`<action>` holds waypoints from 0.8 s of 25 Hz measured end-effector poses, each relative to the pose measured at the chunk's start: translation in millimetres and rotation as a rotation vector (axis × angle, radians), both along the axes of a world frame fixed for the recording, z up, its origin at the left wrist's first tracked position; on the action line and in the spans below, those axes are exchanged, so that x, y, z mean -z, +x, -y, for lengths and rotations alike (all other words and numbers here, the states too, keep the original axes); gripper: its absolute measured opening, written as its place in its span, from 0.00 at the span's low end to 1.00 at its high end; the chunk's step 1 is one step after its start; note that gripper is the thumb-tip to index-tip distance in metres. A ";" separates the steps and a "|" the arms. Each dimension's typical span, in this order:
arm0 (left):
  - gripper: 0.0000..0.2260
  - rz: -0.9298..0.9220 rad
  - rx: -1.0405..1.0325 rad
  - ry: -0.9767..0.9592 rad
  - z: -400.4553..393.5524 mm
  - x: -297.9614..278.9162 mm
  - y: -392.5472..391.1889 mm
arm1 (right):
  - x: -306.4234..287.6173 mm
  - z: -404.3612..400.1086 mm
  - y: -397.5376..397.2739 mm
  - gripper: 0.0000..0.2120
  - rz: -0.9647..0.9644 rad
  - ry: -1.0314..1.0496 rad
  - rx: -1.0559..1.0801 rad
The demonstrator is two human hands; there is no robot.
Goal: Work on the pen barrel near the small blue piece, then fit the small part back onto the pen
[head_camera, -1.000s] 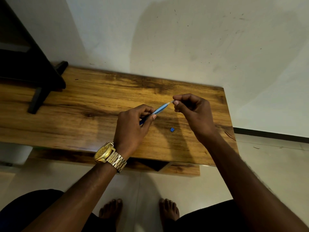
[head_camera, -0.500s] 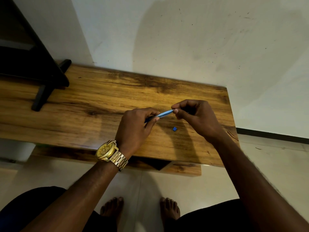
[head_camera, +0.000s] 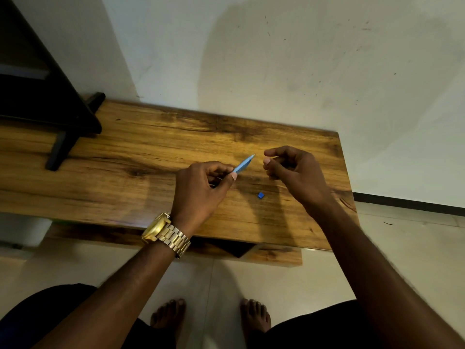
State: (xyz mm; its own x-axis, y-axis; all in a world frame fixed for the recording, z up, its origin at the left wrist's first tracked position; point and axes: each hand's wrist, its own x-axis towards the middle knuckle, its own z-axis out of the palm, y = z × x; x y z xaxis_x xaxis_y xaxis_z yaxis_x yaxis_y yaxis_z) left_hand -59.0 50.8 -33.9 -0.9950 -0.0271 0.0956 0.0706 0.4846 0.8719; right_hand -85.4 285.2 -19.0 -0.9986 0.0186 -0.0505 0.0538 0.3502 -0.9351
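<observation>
Gripping the blue pen [head_camera: 243, 164] by its lower barrel, tip aimed at one o'clock, the left hand [head_camera: 198, 190] carries it above the surface [head_camera: 125, 172] — the right hand [head_camera: 293, 172], fingers loosely curled on nothing, hangs just beside the tip, apart from it, while a small blue piece [head_camera: 261, 195] lies loose at the pen's five o'clock, so refitting looks undone.
</observation>
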 end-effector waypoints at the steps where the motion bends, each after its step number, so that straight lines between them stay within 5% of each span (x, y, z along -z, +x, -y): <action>1: 0.05 -0.005 -0.018 -0.061 0.9 2.4 0.5 | 0.9 -3.7 0.2 0.09 -0.001 0.067 0.041; 8: 0.06 0.167 -0.038 -0.260 -8.8 20.7 4.1 | 4.1 -10.4 0.2 0.08 0.035 0.537 -0.085; 16: 0.07 0.076 -0.050 -0.229 4.3 10.1 -1.1 | 1.4 -11.1 1.8 0.08 0.095 0.612 -0.186; 20: 0.13 0.024 -0.137 -0.517 31.2 1.8 -16.8 | -0.3 -8.6 3.5 0.10 0.121 0.626 -0.251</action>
State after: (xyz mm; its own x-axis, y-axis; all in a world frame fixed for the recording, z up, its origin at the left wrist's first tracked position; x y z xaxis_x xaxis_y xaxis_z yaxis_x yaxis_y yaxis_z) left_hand -75.8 19.6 -35.7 -0.9878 -0.1117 0.1084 -0.0399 0.8549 0.5173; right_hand -81.9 293.8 -18.7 -0.9645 -0.1507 -0.2168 -0.0084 0.8382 -0.5453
